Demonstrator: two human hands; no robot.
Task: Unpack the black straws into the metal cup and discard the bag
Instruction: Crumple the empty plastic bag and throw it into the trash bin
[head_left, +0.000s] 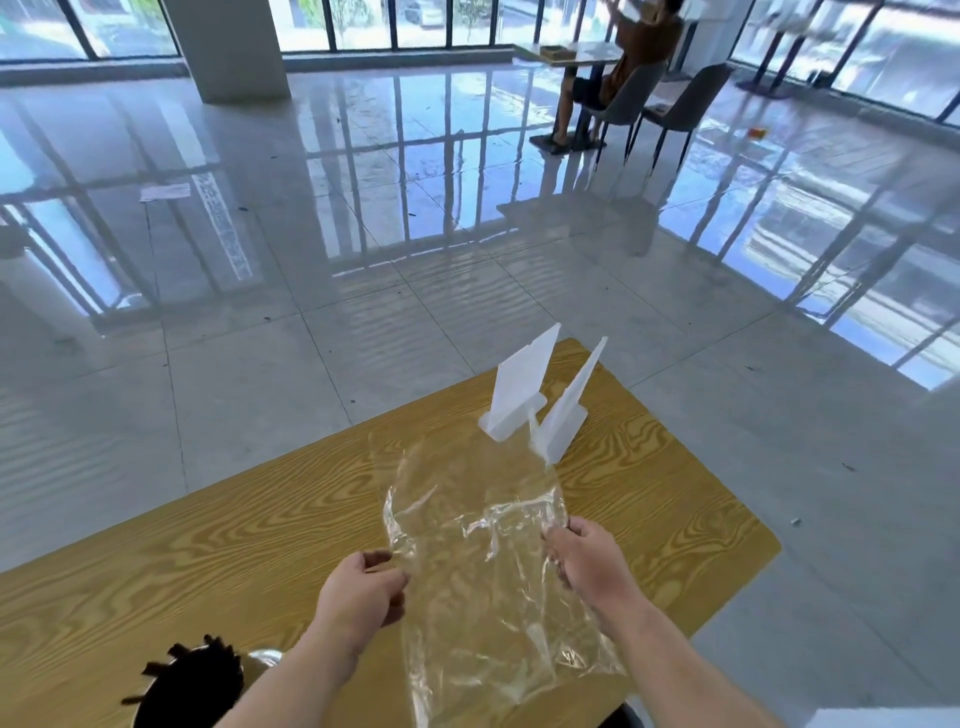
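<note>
Straws: a bunch of black straws (192, 680) stands in the metal cup (266, 656) at the near left edge, just left of the left forearm; the tips fan out, too blurred to count.
Cup: one, only a sliver of its shiny rim shows behind the straws and the arm.
Bag: one clear plastic bag (483, 571), crumpled with nothing seen inside, is stretched between both hands above the table, its lower end trailing toward the near edge.
Left hand: the left hand (361, 603) has curled fingers and thumb pinching the bag's left edge.
Right hand: the right hand (587, 558) is clenched on the bag's right edge, the film bunching at the fingertips.
Table: one yellow wood-grain table (182, 561) with rounded corners.
Stands: two white stands (519, 395), wedge-shaped, sit upright side by side toward the far end of the table, beyond the bag.
Floor: glossy grey tiles (363, 291) mirror the window frames.
Far room: one white pillar (228, 47) at far left, windows (363, 21) along the back wall, two grey chairs (691, 104) and one seated person (623, 67) at a far table on the right.
</note>
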